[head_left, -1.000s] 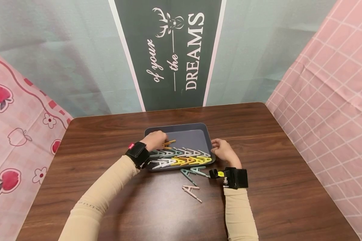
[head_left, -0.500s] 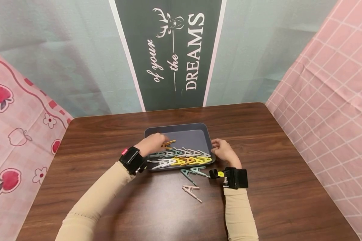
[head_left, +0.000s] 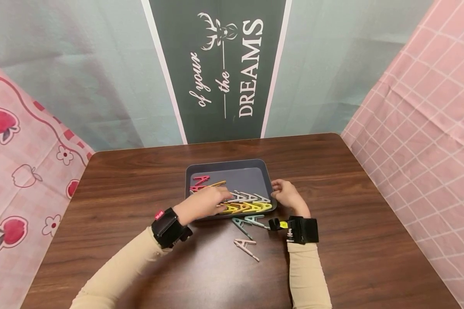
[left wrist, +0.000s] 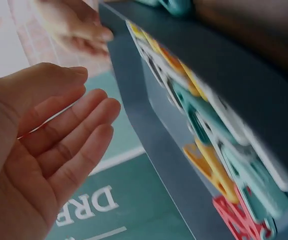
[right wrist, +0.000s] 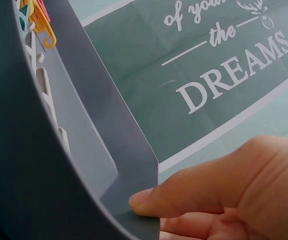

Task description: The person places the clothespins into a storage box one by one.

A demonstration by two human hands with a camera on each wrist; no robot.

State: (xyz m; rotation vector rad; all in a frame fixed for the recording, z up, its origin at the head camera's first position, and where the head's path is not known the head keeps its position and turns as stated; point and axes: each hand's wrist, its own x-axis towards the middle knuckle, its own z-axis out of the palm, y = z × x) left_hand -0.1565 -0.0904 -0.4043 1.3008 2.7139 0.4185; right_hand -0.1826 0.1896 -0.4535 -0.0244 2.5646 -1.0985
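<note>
My left hand [head_left: 205,201] hovers over the near left part of a dark grey tray [head_left: 247,177]. In the left wrist view its fingers are loosely bent and hold nothing. With my right hand [head_left: 290,195] I grip the tray's right wall; in the right wrist view the thumb [right wrist: 146,202] lies inside and the fingers outside. Two rows of clothespins line the tray's near side, grey-white clothespins [head_left: 251,198] behind yellow clothespins [head_left: 257,207]. Red clothespins [head_left: 201,178] and an orange clothespin [head_left: 219,183] lie at the left. My left hand hides part of the rows.
In front of the tray, two teal clothespins [head_left: 240,224] and a pale pink clothespin [head_left: 245,244] lie on the brown wooden table [head_left: 201,266]. A printed curtain [head_left: 232,86] hangs behind the table, with pink cloths [head_left: 421,94] at the sides.
My left hand has moved right and nearer from the orange clothespin, uncovering the red clothespins at the tray's left. The right hand stays on the tray's wall.
</note>
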